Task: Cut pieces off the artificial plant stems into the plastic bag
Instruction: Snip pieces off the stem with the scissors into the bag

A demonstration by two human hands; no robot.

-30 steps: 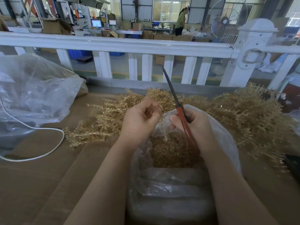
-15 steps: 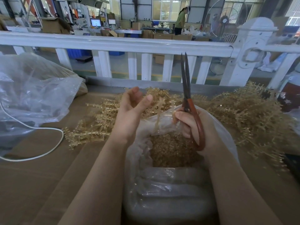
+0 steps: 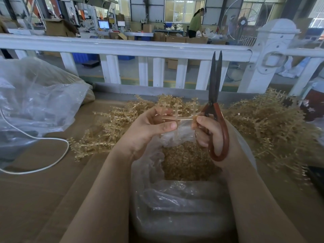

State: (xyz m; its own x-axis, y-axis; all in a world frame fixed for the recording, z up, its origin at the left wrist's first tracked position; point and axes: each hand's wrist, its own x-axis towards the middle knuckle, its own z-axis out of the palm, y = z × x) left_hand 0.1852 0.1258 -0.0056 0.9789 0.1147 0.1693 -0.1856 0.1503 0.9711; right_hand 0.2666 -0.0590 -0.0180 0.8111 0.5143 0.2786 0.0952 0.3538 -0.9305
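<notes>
My left hand pinches a pale golden plastic stem with short side branches, held level above the mouth of a clear plastic bag. The bag holds a heap of small golden cut pieces. My right hand grips red-handled scissors, blades together and pointing straight up, and its fingertips touch the stem's right end. A big pile of golden stems spreads over the table behind and to the right of the bag.
A large crumpled clear bag lies at the left with a white cord looping over the brown cardboard tabletop. A white railing runs along the table's far edge. A person works far behind it.
The scissors swung from leaning left to standing upright. My left hand opened, then took hold of a stem, and both hands now hold it level over the bag.
</notes>
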